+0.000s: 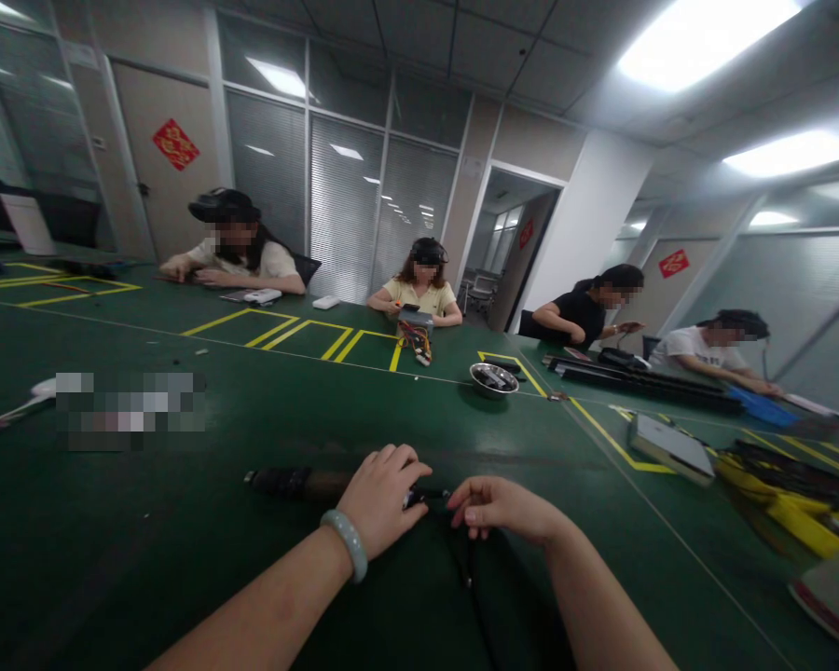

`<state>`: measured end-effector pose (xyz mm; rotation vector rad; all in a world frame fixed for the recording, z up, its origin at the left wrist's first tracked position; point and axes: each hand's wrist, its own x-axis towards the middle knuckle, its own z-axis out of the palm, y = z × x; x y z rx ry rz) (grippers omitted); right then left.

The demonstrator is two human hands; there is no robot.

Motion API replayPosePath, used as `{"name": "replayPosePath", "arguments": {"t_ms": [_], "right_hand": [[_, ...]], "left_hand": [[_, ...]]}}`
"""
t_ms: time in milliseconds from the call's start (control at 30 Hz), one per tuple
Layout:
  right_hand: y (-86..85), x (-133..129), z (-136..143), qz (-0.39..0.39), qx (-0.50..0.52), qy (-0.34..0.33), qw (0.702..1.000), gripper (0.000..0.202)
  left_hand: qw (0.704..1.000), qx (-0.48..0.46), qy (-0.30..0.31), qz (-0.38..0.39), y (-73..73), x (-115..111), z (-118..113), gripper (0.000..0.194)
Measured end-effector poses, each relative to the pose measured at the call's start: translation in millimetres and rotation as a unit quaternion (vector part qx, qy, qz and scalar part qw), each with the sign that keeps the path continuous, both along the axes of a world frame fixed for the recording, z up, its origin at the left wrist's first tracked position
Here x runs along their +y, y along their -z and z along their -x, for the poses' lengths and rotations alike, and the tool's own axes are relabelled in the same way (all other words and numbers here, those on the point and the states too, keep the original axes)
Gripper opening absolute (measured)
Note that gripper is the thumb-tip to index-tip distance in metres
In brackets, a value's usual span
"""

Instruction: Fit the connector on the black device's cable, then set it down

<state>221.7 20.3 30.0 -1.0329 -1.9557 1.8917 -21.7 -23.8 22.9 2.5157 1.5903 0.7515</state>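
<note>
A dark electric screwdriver (325,485) with a brownish body lies on the green tabletop, its narrow tip pointing left. My left hand (386,494), with a pale green bangle at the wrist, is closed over its rear end; part of the body is hidden beneath the palm. Just to the right, my right hand (500,508) has its fingers curled in by the screwdriver's thin black end. A black cable (470,568) runs from under these fingers toward the table's near edge. The fingers appear pinched on this cable, though the contact is partly hidden.
A metal bowl (494,379) of dark parts stands ahead. Farther right are a silver box (671,449), a yellow case (804,517) and long black bars (643,380). Opposite, a person (423,284) sits behind bundled wires (418,343). A white cable (6,412) lies left.
</note>
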Motion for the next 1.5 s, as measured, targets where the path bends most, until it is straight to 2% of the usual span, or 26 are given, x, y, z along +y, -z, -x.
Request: {"name": "replayPosePath", "arguments": {"t_ms": [200,367,500,700,800,900,1033,1167,1300,1500], "right_hand": [[2.6,-2.6,0.5,0.079,0.011,-0.043,0.996,0.061],[3.9,-5.4,4.5,0.093,0.03,-0.038,0.995,0.051],[8.5,-5.7,11.9,0.045,0.033,0.002,0.998,0.039],[16.9,-10.8,39.4,-0.059,0.03,0.075,0.995,0.029],[16.0,-14.2,47.0,-0.113,-0.02,0.116,0.987,0.022],[12.4,-14.8,43.9,-0.161,-0.106,0.105,0.976,0.019],[9.6,-11.2,29.1,-0.14,-0.138,0.047,0.979,0.028],[10.5,-8.0,15.5,-0.116,-0.135,0.032,0.983,0.029],[14.8,-7.0,18.1,-0.105,-0.107,0.071,0.986,0.027],[22.6,-8.6,43.4,-0.103,-0.024,0.144,0.984,0.019]], "left_hand": [[0.999,0.021,0.011,0.042,4.9,0.4,1.3,0.03],[0.998,0.025,0.024,0.042,3.2,2.3,0.9,0.024],[0.997,0.037,0.044,0.042,0.0,6.4,1.5,0.023],[0.997,0.037,0.057,0.023,-0.6,11.9,6.6,0.022],[0.998,0.035,0.051,0.027,-2.1,13.3,11.9,0.023],[0.997,0.03,0.05,0.04,-3.6,12.5,15.5,0.024],[0.998,0.019,0.04,0.045,-2.9,9.8,15.4,0.023],[0.999,0.011,0.028,0.04,-1.3,7.5,13.0,0.019],[0.999,0.003,0.023,0.045,-1.4,6.7,11.8,0.016],[0.999,0.0,0.024,0.041,1.1,8.9,12.5,0.014]]}}
